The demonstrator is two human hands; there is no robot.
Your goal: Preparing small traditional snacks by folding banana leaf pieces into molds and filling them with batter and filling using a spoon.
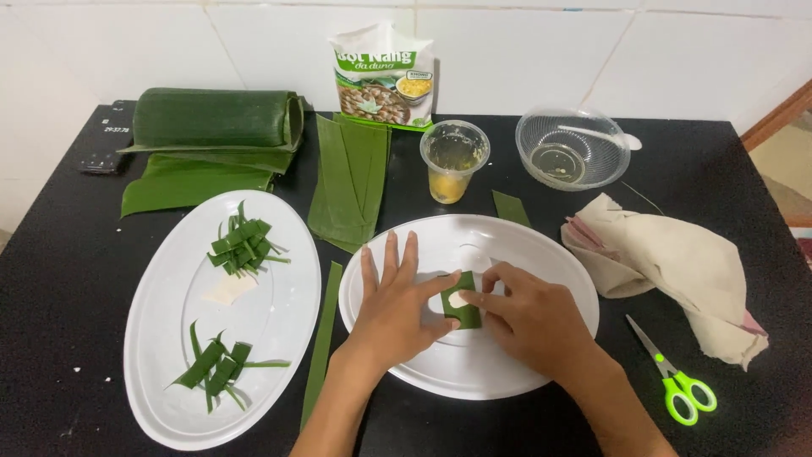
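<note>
**Head view: a leaf strip is being folded on a white plate**

A small folded strip of green leaf (463,311), with a pale filling showing at its middle, is being held down on the oval white plate (541,254) at the centre of the black table (51,279). It is being pressed from one side by the left hand (396,306), whose fingers are spread flat and apart, thumb touching the leaf. It is being pinched from the other side by the right hand (529,315), fingertips drawn together on the strip's edge. Two finished woven leaf parcels (244,245) are lying on a second white oval plate (161,381) to the left. Green-handled scissors (677,377) are lying near a crumpled beige cloth (677,262) to the right.
</note>
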